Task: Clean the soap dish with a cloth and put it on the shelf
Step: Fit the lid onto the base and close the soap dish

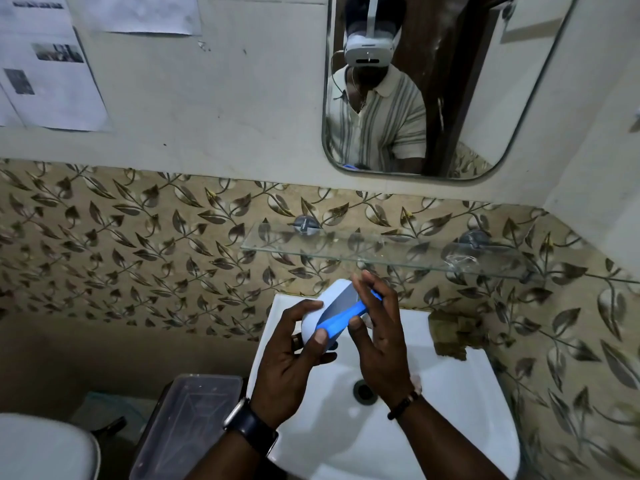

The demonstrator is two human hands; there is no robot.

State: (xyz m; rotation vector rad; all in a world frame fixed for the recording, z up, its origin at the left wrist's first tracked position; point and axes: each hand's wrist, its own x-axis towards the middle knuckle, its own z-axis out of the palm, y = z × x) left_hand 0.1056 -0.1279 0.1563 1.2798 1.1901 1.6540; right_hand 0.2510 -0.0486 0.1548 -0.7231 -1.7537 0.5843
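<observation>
Over the white sink (433,427), both hands hold the soap dish (334,294) tilted on its edge. It has a white outer shell and a blue inner tray (343,319). My left hand (294,358) grips the white shell from the left, thumb on the blue tray's lower corner. My right hand (381,341) pinches the blue tray from the right, its fingers spread over the dish's upper end. A crumpled brown cloth (453,336) lies on the sink's back right corner, apart from both hands. The glass shelf (398,252) is fixed to the leaf-patterned wall just above the dish.
A mirror (519,98) hangs above the shelf and reflects the person. A bin with a clear lid (187,420) stands left of the sink, and a white toilet (41,448) is at the bottom left. Papers (52,71) are stuck on the wall at upper left.
</observation>
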